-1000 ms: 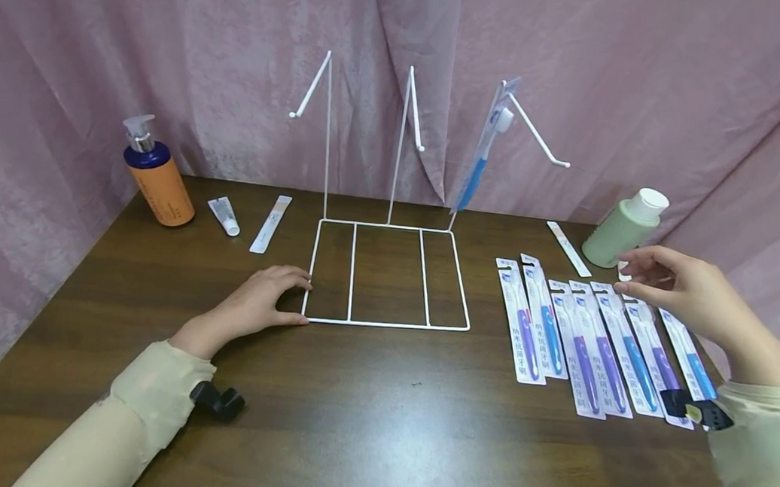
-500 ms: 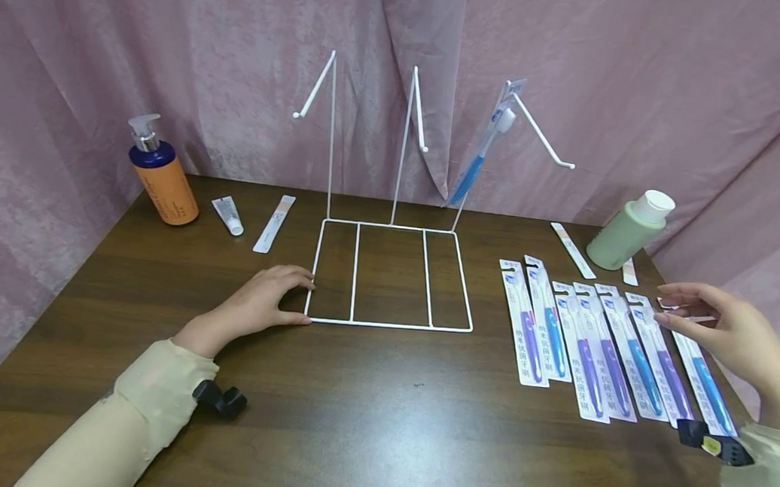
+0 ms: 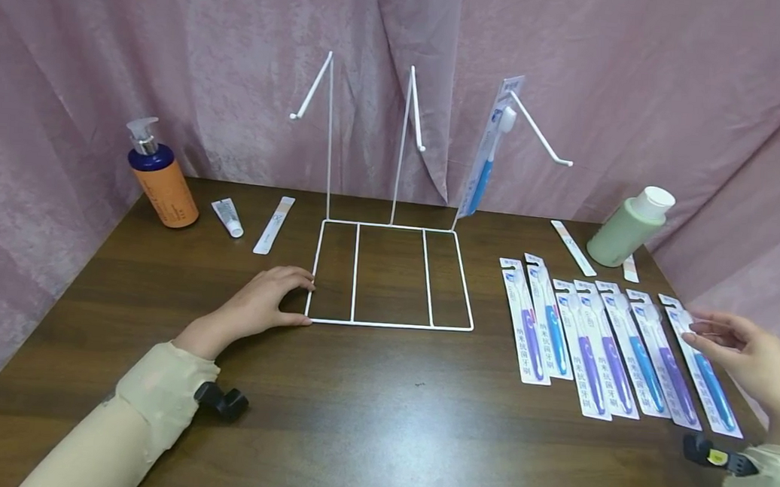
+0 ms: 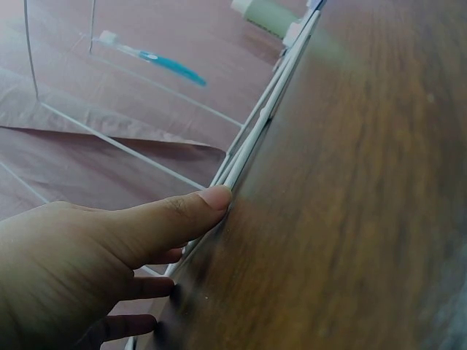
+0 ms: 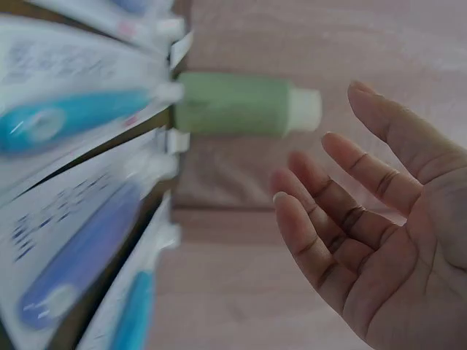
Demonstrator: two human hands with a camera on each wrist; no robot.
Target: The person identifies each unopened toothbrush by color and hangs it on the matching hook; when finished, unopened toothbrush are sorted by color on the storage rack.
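Observation:
A white wire rack (image 3: 391,324) stands mid-table with three hooked arms. One blue packaged toothbrush (image 3: 487,156) hangs from the right hook. My left hand (image 3: 298,297) rests on the table at the rack's front-left corner, and its thumb (image 4: 197,208) presses against the base wire (image 4: 255,124). Several packaged toothbrushes (image 3: 587,340) lie in a row to the right of the rack. My right hand (image 3: 703,333) hovers open just over the rightmost pack (image 3: 704,363) and holds nothing. In the right wrist view its fingers (image 5: 343,211) are spread beside the packs (image 5: 73,117).
An orange pump bottle (image 3: 162,182), a small tube (image 3: 227,215) and a sachet (image 3: 272,224) sit at the back left. A green bottle (image 3: 625,224) and two sachets (image 3: 571,247) stand at the back right. Pink curtain closes the back and sides.
My right hand has come down and to the right, from near the green bottle to just over the rightmost toothbrush pack. The left hand has stayed at the rack's corner.

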